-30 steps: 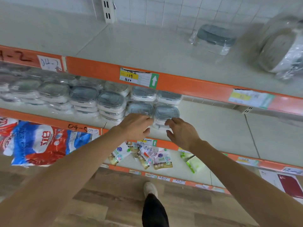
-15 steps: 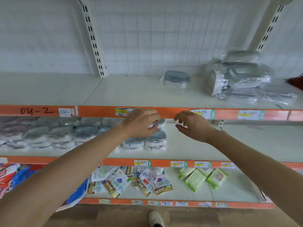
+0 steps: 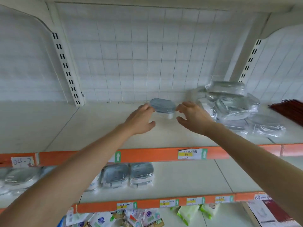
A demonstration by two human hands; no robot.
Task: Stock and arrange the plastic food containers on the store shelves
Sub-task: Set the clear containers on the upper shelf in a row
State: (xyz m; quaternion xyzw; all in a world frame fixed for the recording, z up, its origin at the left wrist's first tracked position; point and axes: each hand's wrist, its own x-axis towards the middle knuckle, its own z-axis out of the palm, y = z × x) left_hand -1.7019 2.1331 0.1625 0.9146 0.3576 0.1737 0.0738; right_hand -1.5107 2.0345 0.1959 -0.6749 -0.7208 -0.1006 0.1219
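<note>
A single oval container with a grey lid (image 3: 162, 106) stands at the back of the upper shelf (image 3: 101, 128), near the tiled wall. My left hand (image 3: 141, 119) reaches in from the left, fingertips at the container's left end. My right hand (image 3: 193, 117) is just right of it, fingers spread, thumb low, a small gap between it and the container. Neither hand grips it. On the same shelf to the right lies a heap of plastic-wrapped containers (image 3: 232, 107). On the shelf below, wrapped grey-lidded containers (image 3: 129, 175) stand in rows running left.
Orange shelf edges carry price labels (image 3: 191, 154). A slotted upright (image 3: 67, 69) stands at the back left, another at the back right. A dark red object (image 3: 288, 110) lies at the far right. Snack and wipe packets (image 3: 141, 218) fill the bottom shelf.
Both hands left the stacked containers on the lower shelf and rose to the upper shelf. They now flank the lone oval container. The view tilted upward.
</note>
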